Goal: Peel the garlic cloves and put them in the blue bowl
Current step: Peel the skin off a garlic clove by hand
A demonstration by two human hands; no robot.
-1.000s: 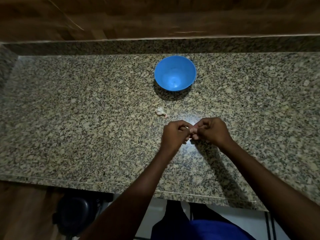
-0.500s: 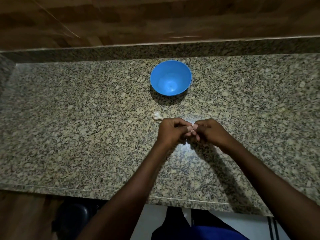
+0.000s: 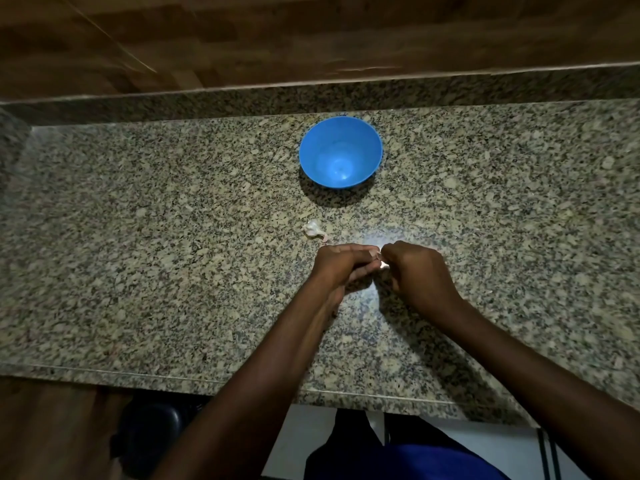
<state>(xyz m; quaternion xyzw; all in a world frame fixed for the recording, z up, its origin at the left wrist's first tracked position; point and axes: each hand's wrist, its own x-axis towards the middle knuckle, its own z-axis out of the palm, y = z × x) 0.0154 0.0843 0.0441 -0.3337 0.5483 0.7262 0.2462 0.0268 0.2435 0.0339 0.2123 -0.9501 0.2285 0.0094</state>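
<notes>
The blue bowl (image 3: 341, 150) stands upright on the granite counter (image 3: 173, 237), and nothing shows inside it. A loose garlic clove (image 3: 313, 229) with papery skin lies in front of the bowl, just beyond my hands. My left hand (image 3: 343, 266) and my right hand (image 3: 415, 271) meet at the fingertips over the counter. Both pinch a small pale garlic clove (image 3: 382, 263), which is mostly hidden by the fingers.
A granite backsplash (image 3: 311, 95) and a wooden wall run along the far side. The counter's front edge (image 3: 138, 375) lies close to my body. A dark round object (image 3: 149, 434) sits on the floor below at the left.
My hands have stayed together on the clove, with the fingers shifting slightly. The camera view has drifted a little; the bowl and the loose clove have not moved on the counter.
</notes>
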